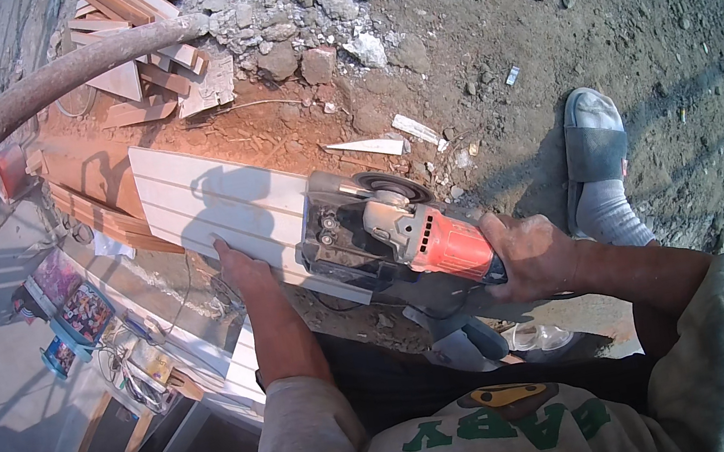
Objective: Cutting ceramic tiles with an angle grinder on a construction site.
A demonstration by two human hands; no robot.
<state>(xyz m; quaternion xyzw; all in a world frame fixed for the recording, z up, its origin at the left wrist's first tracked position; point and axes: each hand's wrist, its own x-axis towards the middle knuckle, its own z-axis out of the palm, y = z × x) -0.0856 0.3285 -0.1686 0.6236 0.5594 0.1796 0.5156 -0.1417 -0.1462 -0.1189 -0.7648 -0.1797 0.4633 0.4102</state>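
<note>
My right hand (524, 247) is wrapped round the rear of a red and black angle grinder (451, 244), with the thumb on top. A dark metal guide base (334, 231) is fixed to the grinder and rests on the right end of a white grooved panel (225, 206). The grinder's dark round disc (394, 185) shows on the far side, beside the panel's right end; whether it spins cannot be told. On the near long edge, my left hand (245, 269) holds the panel, one finger lying on its face and the other fingers mostly hidden.
Brown boards (105, 207) lie left of the panel. A thick curved pipe (52, 91) arches across the upper left, near a pile of wood offcuts (140, 43). Broken stones (316, 66) cover the ground beyond. My sandalled foot (598, 148) stands at right.
</note>
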